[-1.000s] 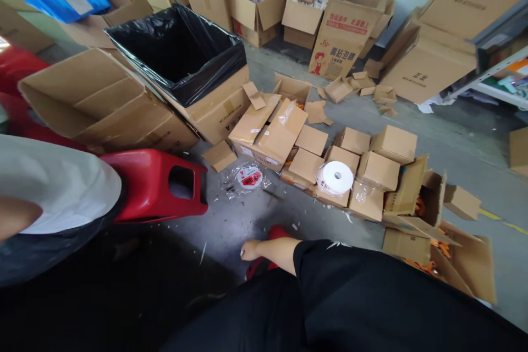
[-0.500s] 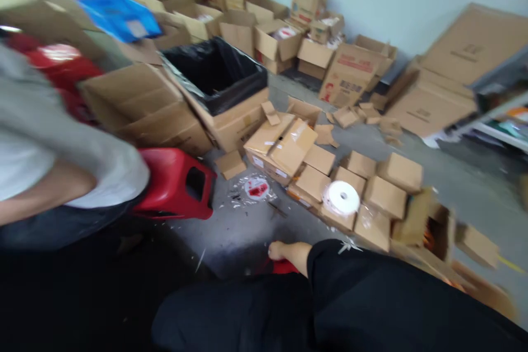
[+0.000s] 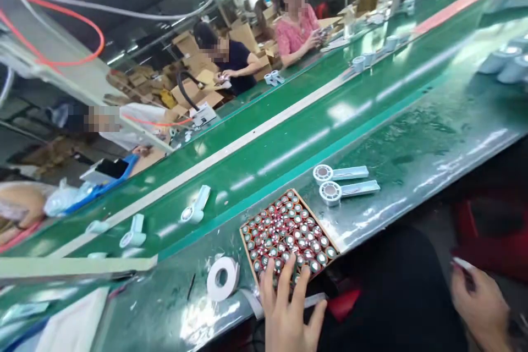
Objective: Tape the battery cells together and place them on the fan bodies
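Observation:
My left hand (image 3: 289, 305) reaches up from the bottom with its fingers spread, over the near edge of a shallow cardboard box (image 3: 248, 256). Packed in that box are many small round metal-topped cylinders (image 3: 297, 235) with red wires among them. Whether my fingertips touch them I cannot tell. Low at the right, my right hand (image 3: 480, 300) is closed, and a small white strip (image 3: 464, 264) sticks out of its fingers. A roll of white tape (image 3: 223, 279) lies left of the box. Two pale blue handheld fan bodies (image 3: 348, 190) lie beyond its right side.
A green conveyor belt (image 3: 289, 121) runs diagonally past the metal bench edge (image 3: 412, 187), carrying more pale blue fan parts (image 3: 196, 206). Several co-workers sit across it, among cardboard boxes (image 3: 192, 93). A red stool (image 3: 495, 231) stands at the right.
The view has swung from the floor with cartons and a red stool up to the bench and conveyor. Both my hands are now in view, the right one with a white strip.

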Demonstrator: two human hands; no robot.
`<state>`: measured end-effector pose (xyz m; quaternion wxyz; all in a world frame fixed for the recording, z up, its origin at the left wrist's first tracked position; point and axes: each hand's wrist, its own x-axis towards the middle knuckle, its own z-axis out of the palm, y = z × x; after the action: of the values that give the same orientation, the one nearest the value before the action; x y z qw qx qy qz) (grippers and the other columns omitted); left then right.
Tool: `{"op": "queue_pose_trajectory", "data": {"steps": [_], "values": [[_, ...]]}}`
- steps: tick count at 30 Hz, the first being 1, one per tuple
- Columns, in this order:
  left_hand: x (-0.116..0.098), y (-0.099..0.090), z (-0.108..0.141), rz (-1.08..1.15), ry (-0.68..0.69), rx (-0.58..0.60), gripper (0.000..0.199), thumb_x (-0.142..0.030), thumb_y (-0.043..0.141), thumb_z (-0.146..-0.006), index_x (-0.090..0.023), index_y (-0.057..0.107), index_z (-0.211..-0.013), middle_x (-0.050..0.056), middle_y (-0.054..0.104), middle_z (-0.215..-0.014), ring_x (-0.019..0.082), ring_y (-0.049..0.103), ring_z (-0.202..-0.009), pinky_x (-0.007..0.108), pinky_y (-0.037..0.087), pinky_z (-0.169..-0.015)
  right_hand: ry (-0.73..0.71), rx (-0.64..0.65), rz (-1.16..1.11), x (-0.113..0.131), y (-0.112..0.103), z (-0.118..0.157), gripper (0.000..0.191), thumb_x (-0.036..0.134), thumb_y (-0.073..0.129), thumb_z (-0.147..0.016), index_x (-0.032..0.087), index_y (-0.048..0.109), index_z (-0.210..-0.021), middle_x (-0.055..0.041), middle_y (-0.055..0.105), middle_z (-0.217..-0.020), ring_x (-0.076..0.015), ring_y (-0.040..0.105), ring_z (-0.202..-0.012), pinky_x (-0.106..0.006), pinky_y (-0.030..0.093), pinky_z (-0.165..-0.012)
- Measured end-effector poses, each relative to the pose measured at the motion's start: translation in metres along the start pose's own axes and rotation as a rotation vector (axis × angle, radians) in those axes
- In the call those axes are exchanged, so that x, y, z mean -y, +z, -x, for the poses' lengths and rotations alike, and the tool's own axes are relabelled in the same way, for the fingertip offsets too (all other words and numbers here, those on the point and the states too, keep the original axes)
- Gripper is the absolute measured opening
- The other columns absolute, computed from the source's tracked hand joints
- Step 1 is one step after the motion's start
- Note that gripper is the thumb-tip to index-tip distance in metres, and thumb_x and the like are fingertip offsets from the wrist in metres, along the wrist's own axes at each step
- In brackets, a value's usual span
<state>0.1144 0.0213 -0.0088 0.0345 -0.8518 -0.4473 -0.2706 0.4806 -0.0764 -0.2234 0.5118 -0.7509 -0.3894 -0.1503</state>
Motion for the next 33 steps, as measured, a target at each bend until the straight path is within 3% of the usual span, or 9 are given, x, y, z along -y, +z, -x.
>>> {"op": "queue_pose_trajectory", "data": {"steps": [2, 3, 9, 12, 17, 21, 26, 30, 33], "values": [[0.013, -0.001, 0.009, -0.074, -0.049, -0.031, 0.037, -0.033, 0.076, -0.085, -0.03, 0.071, -0.122, 0.004, 0.068, -0.136, 0.037, 0.037, -0.149, 0.063, 0.014, -0.126, -0.203, 0.063, 0.026, 0.024, 0.0, -0.016, 0.007, 0.023, 0.069, -0.09, 0.03, 0.07, -0.09, -0.0071, 0.069, -0.078, -0.0284, 0.066, -0.062, -0.045, 0.05, -0.059], [0.019, -0.001, 0.011, -0.085, -0.041, -0.035, 0.037, -0.033, 0.076, -0.086, -0.031, 0.07, -0.122, 0.003, 0.069, -0.135, 0.036, 0.039, -0.148, 0.063, 0.013, -0.126, -0.291, 0.088, -0.019, 0.044, 0.001, -0.026, 0.017, 0.016, 0.071, -0.087, 0.029, 0.07, -0.098, -0.0074, 0.072, -0.087, -0.0281, 0.069, -0.069, -0.044, 0.054, -0.065], [0.056, -0.002, 0.007, -0.007, 0.11, 0.042, 0.051, -0.045, 0.077, -0.085, -0.023, 0.065, -0.13, 0.012, 0.062, -0.144, 0.039, 0.036, -0.151, 0.056, 0.053, -0.106, -0.602, 0.365, -0.382, 0.213, 0.051, -0.067, 0.028, 0.015, 0.073, -0.086, 0.024, 0.068, -0.112, -0.0095, 0.073, -0.114, -0.03, 0.069, -0.103, -0.047, 0.056, -0.087], [0.064, 0.007, 0.007, 0.041, 0.091, 0.035, 0.05, -0.043, 0.077, -0.086, -0.023, 0.064, -0.129, 0.014, 0.061, -0.144, 0.04, 0.038, -0.149, 0.061, 0.054, -0.105, -0.595, 0.423, -0.503, 0.256, 0.084, -0.069, 0.031, 0.011, 0.062, -0.09, 0.024, 0.067, -0.117, -0.0105, 0.071, -0.121, -0.031, 0.066, -0.11, -0.051, 0.055, -0.091], [0.063, 0.023, -0.008, 0.168, 0.004, -0.031, 0.054, -0.041, 0.077, -0.087, -0.021, 0.058, -0.134, 0.015, 0.061, -0.141, 0.039, 0.037, -0.15, 0.066, 0.045, -0.113, -0.427, 0.437, -0.599, 0.258, 0.112, -0.073, 0.034, 0.008, 0.053, -0.093, 0.023, 0.065, -0.12, -0.0116, 0.069, -0.121, -0.0304, 0.065, -0.11, -0.053, 0.053, -0.092], [0.077, 0.004, -0.014, 0.282, -0.044, 0.059, 0.062, -0.057, 0.07, -0.09, -0.022, 0.056, -0.139, 0.014, 0.06, -0.143, 0.037, 0.039, -0.149, 0.063, 0.045, -0.114, -0.285, 0.502, -0.62, 0.249, 0.111, -0.072, 0.03, 0.017, 0.056, -0.096, 0.021, 0.062, -0.125, -0.0146, 0.065, -0.129, -0.0323, 0.061, -0.118, -0.055, 0.049, -0.099], [0.138, -0.051, 0.034, 0.025, -0.327, 0.031, 0.034, -0.044, 0.062, -0.097, -0.021, 0.067, -0.12, 0.01, 0.071, -0.124, 0.032, 0.053, -0.134, 0.056, 0.049, -0.111, -0.235, 0.519, -0.627, 0.241, 0.106, -0.064, 0.024, 0.021, 0.058, -0.097, 0.021, 0.065, -0.12, -0.0136, 0.067, -0.125, -0.0315, 0.063, -0.115, -0.052, 0.05, -0.098], [0.183, -0.072, 0.077, -0.235, -0.23, 0.276, 0.035, -0.033, 0.065, -0.094, -0.023, 0.065, -0.127, 0.007, 0.066, -0.138, 0.033, 0.053, -0.134, 0.053, 0.053, -0.106, -0.236, 0.515, -0.639, 0.243, 0.113, -0.066, 0.022, 0.021, 0.058, -0.097, 0.022, 0.067, -0.117, -0.0129, 0.069, -0.121, -0.0314, 0.065, -0.111, -0.051, 0.052, -0.094], [0.182, -0.071, 0.079, -0.271, -0.143, 0.197, 0.024, -0.024, 0.058, -0.096, -0.021, 0.066, -0.119, 0.009, 0.066, -0.135, 0.032, 0.055, -0.13, 0.05, 0.055, -0.103, -0.317, 0.349, -0.597, 0.25, 0.106, -0.068, 0.024, 0.018, 0.062, -0.093, 0.023, 0.067, -0.116, -0.0132, 0.07, -0.117, -0.0329, 0.065, -0.108, -0.053, 0.051, -0.093]]}}
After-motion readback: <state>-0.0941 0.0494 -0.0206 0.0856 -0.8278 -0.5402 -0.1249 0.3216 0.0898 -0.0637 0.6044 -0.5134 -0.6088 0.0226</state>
